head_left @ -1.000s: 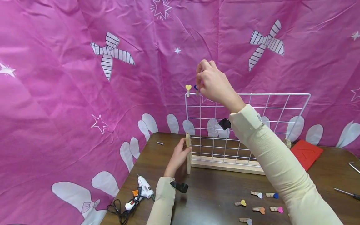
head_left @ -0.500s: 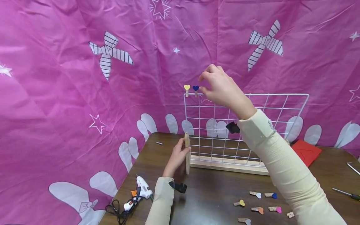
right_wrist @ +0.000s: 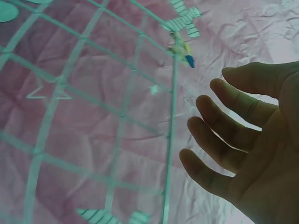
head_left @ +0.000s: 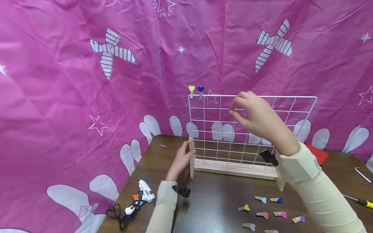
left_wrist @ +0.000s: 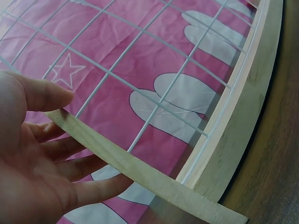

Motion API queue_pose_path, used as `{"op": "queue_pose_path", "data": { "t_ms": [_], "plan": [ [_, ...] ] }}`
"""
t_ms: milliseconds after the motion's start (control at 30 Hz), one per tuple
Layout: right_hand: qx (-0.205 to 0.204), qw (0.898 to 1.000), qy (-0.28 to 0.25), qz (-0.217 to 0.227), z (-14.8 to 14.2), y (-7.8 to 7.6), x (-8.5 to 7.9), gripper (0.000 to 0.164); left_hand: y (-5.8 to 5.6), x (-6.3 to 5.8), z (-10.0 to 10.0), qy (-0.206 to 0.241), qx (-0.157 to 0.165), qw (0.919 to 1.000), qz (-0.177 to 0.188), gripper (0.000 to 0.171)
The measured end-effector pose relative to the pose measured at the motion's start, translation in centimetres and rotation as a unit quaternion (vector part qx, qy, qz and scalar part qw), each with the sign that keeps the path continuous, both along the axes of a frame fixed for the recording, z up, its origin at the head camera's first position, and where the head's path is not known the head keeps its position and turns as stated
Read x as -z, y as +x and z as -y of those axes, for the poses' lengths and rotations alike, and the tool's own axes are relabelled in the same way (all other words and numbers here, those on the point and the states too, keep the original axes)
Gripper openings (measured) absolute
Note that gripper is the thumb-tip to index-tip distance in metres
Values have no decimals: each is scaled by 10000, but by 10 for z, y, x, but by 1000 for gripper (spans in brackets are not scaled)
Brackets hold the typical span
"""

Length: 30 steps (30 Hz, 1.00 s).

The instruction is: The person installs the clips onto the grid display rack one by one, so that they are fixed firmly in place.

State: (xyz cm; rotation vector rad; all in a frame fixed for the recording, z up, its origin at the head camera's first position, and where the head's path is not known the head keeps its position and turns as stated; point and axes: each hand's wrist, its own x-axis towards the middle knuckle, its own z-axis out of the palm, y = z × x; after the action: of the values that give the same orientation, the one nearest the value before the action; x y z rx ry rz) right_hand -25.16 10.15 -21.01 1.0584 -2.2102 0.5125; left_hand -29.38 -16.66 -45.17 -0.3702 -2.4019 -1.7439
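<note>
A white wire grid [head_left: 220,121] stands upright in a wooden base [head_left: 233,169]. My left hand [head_left: 181,159] grips the wooden side post [head_left: 191,161] at its left end. In the left wrist view the thumb [left_wrist: 49,94] lies over the post's top end, with the fingers behind. A yellow heart clothespin [head_left: 191,90] and a dark blue heart clothespin [head_left: 200,91] are clipped side by side on the top wire's left end. Loosely bent and holding nothing, my right hand [head_left: 257,118] hovers in front of the grid's middle; the right wrist view shows its fingers apart.
Several heart clothespins, among them a pink one [head_left: 280,214], lie on the table's front right. A glue gun [head_left: 146,191] with a black cord rests at the left. Right of the grid are a red sheet [head_left: 320,155], a hex key [head_left: 362,174] and a screwdriver [head_left: 364,203].
My right hand has let go of the dark blue clothespin on the top wire and moved right and down. My left hand has stayed on the post.
</note>
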Motion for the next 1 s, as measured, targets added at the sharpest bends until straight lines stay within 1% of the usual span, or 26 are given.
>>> {"op": "queue_pose_path", "data": {
  "t_ms": [167, 267, 400, 467, 533, 700, 800, 867, 1000],
  "plan": [
    [-45, 9999, 156, 12, -23, 8, 33, 8, -2, 0, 0, -7, -14, 9999, -113, 40],
    [-18, 9996, 252, 84, -36, 12, 56, 10, -2, -1, 0, -32, -45, 10000, -36, 41],
    [98, 9984, 440, 338, -51, 15, 88, 13, -1, -3, 0, -64, -70, 9999, 127, 43],
    [196, 9972, 529, 501, -59, 17, 104, 14, 1, -6, 0, -46, -54, 9998, 188, 44],
    [326, 9953, 599, 682, -66, 19, 120, 14, 7, -14, -2, -27, 11, 9999, 139, 43],
    [547, 9871, 867, 1233, -84, 24, 164, 14, 22, -32, -5, -67, 91, 9999, 66, 42],
    [494, 9820, 1163, 1407, -94, 26, 192, 14, 24, -34, -6, -84, 64, 9999, 95, 43],
    [447, 9767, 1440, 1530, -100, 28, 209, 14, 24, -34, -6, -78, 55, 9999, 102, 42],
    [360, 9620, 1942, 1885, -110, 30, 234, 14, 22, -33, -6, -48, 92, 9999, 52, 42]
  ]
}}
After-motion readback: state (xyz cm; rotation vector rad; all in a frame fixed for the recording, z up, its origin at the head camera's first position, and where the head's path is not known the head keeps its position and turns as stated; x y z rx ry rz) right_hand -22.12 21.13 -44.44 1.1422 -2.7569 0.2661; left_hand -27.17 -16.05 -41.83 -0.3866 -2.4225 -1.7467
